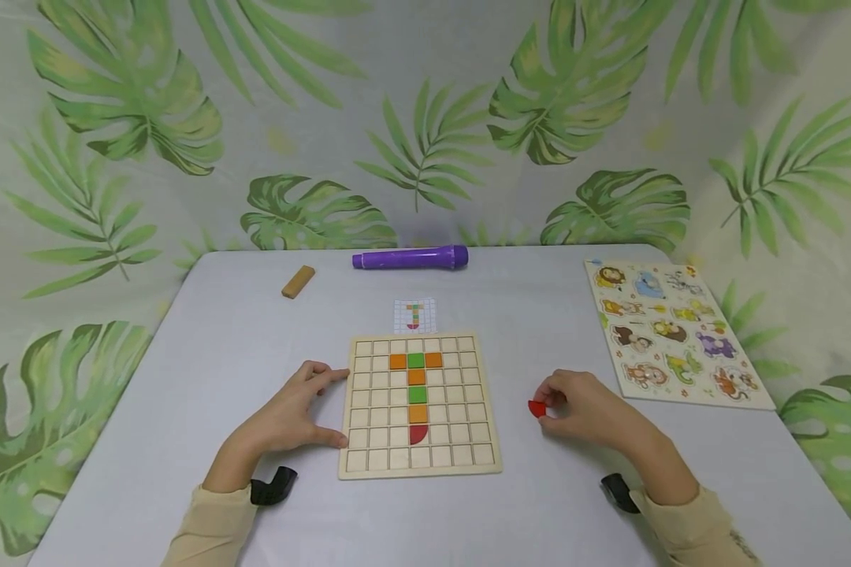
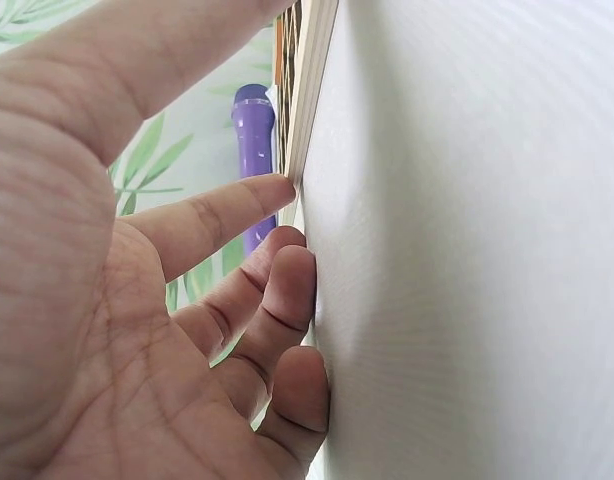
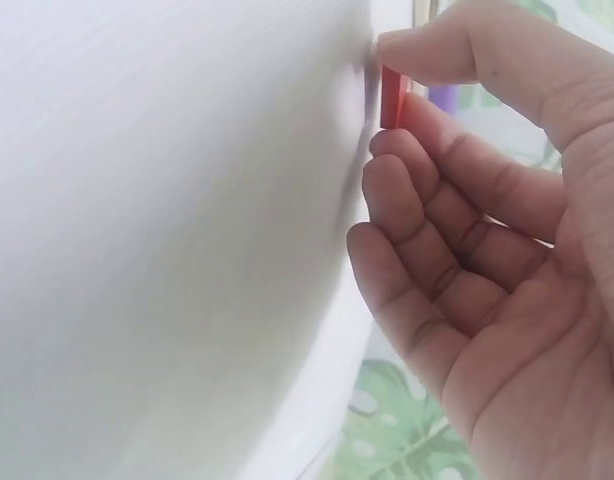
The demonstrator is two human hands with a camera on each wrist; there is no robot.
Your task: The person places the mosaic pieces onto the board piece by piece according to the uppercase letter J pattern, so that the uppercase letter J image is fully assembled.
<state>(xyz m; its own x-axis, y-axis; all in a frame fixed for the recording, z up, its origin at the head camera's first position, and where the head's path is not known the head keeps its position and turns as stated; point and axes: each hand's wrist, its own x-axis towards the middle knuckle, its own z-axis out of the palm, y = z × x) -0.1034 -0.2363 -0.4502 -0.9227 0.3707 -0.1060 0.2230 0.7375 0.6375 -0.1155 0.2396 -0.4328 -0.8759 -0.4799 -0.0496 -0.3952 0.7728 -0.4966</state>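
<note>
A wooden grid board (image 1: 461,453) lies flat on the table. On it, orange and green square tiles (image 1: 416,376) form a top row and a column, with a red quarter-circle tile (image 1: 418,434) at the column's foot. My left hand (image 1: 287,417) touches the board's left edge with thumb and index fingertip spread apart; its other fingers are bent loosely against the tabletop in the left wrist view. Right of the board, my right hand (image 1: 581,405) pinches a red tile with a curved edge (image 1: 536,408) between thumb and index finger. That tile stands on edge in the right wrist view.
Behind the board lies a small printed pattern card (image 1: 429,319), with a purple microphone (image 1: 411,258) farther back. A tan wooden block (image 1: 299,282) is at the back left. An animal puzzle board (image 1: 652,323) occupies the right side. Leaf-patterned cloth (image 1: 425,157) hangs behind the table.
</note>
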